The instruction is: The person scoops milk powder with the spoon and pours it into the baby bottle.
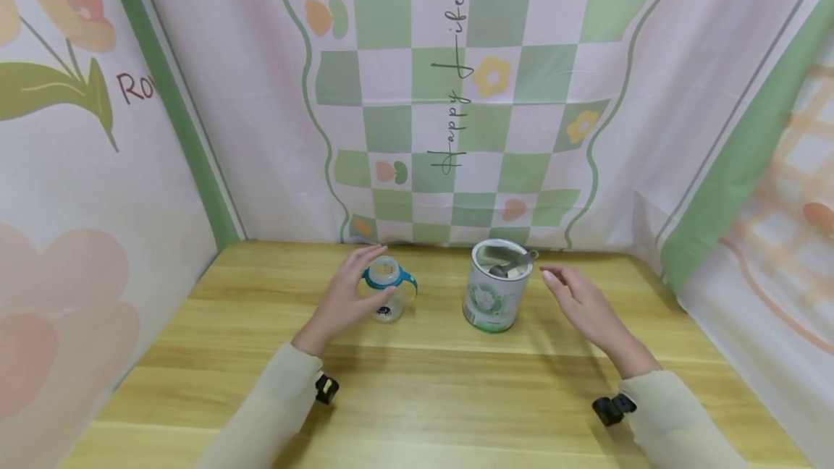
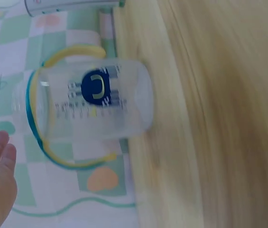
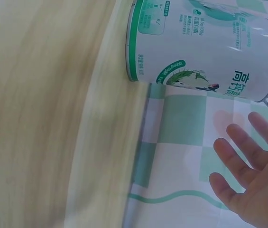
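A clear baby bottle [image 1: 389, 307] with blue handles and no cap stands upright on the table, left of the middle. Its dark printed logo and measuring marks show in the left wrist view, where the bottle [image 2: 96, 102] appears sideways. My left hand [image 1: 345, 302] is spread beside the bottle, thumb and fingers apart around its near left side; whether it touches is unclear. Right of it stands an opened milk powder tin [image 1: 491, 302], white and green, with a grey scoop [image 1: 515, 265] lying across its mouth. My right hand [image 1: 586, 310] is held just right of the tin, fingers extended, holding nothing.
Both things stand on a light wooden table [image 1: 417, 396] towards its back edge. A checked green and white cloth [image 1: 469, 114] hangs right behind it, with more printed cloth at the left and right sides.
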A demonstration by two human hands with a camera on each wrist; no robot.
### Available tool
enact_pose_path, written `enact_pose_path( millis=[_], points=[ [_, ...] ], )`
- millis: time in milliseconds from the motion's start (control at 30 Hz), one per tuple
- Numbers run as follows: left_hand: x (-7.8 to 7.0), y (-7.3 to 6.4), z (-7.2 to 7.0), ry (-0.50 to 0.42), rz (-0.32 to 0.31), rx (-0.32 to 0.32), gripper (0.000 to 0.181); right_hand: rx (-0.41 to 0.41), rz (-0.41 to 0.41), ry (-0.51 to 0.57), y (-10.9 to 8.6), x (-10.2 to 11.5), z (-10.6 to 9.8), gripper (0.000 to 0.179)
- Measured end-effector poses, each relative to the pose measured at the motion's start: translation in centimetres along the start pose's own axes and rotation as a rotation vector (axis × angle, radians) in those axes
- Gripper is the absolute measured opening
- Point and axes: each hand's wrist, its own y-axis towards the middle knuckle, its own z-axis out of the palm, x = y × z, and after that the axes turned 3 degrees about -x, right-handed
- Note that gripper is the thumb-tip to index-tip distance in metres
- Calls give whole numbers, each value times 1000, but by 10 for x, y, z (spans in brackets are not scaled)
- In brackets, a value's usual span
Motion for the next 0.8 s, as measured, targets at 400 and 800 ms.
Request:
enact_pose_path(
  millis=[400, 800],
  points=[
    [-21, 17, 27, -98, -10, 93, 72, 8, -1, -10, 9, 5, -5, 56],
    [-41, 33, 67, -158, -56, 246, 85, -3, -2, -49, 22, 7, -3, 57]
  ],
)
